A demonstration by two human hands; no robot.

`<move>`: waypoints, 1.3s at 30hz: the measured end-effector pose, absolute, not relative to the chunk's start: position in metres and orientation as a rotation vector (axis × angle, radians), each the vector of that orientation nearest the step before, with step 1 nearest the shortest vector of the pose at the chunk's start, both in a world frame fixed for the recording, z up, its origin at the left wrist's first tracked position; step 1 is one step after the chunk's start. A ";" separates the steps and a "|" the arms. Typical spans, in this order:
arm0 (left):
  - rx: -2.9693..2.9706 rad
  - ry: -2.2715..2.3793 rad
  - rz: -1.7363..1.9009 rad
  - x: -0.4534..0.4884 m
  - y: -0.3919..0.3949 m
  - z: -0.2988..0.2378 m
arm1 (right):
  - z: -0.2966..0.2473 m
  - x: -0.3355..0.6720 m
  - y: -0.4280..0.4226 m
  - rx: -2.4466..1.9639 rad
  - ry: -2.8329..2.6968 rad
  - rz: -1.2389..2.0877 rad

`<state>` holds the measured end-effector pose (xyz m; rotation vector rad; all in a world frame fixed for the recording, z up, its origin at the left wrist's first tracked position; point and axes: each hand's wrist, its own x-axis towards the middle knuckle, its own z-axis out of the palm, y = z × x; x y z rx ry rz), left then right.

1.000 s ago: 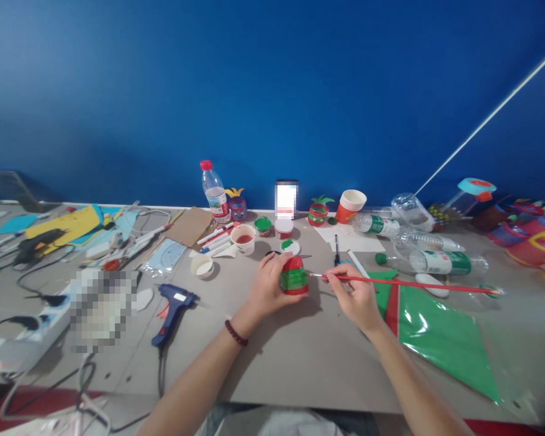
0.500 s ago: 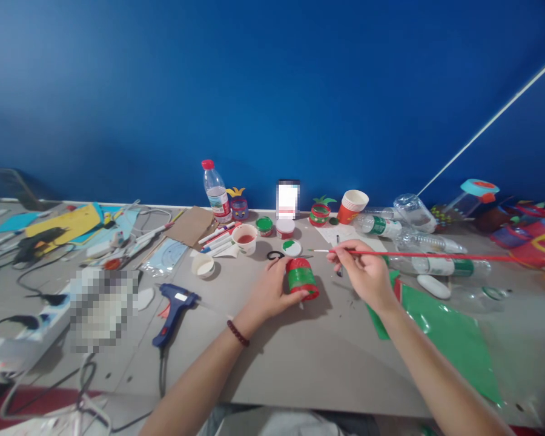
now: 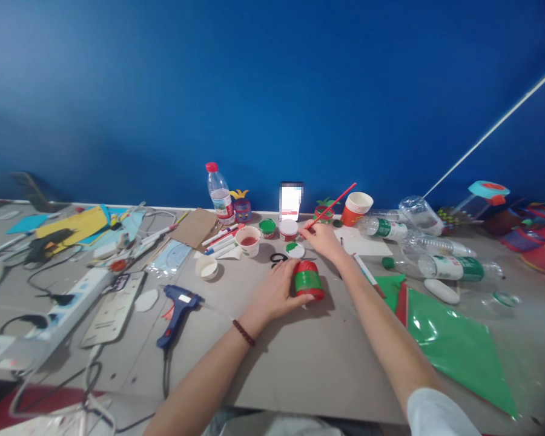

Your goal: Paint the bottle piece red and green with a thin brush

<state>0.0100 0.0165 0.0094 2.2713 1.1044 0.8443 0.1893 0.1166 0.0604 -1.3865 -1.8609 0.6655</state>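
Note:
My left hand (image 3: 279,292) grips a small red and green painted container (image 3: 307,280) that stands on the grey table (image 3: 300,357). My right hand (image 3: 323,238) is stretched forward and pinches a thin red paintbrush (image 3: 333,205), whose handle points up and to the right. The brush tip is down at a white lid with green paint (image 3: 295,249). Behind that lid stand a green paint pot (image 3: 267,227) and a red paint pot (image 3: 288,229). A white cup holding red liquid (image 3: 247,239) stands to the left of them.
A blue glue gun (image 3: 178,305) lies left of my left arm. A power strip (image 3: 66,309) and cables lie further left. Green sheets (image 3: 449,339) and several clear plastic bottles (image 3: 440,265) lie on the right. Paper cups (image 3: 356,208), markers (image 3: 220,239) and an upright water bottle (image 3: 220,194) stand at the back.
My right hand moved forward and left from beside the container to the paint lid, swinging the brush from level to steeply tilted. My left hand kept hold of the container.

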 end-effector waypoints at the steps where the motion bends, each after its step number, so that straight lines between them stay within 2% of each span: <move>1: 2.270 1.104 0.831 0.010 0.017 0.010 | 0.058 0.188 0.117 -1.377 -1.878 0.673; 18: 2.308 1.155 0.745 0.015 0.024 0.003 | 0.036 0.186 0.126 -1.412 -2.077 0.584; 39: 2.250 1.201 0.707 0.014 0.024 0.004 | 0.036 0.184 0.126 -1.488 -2.104 0.580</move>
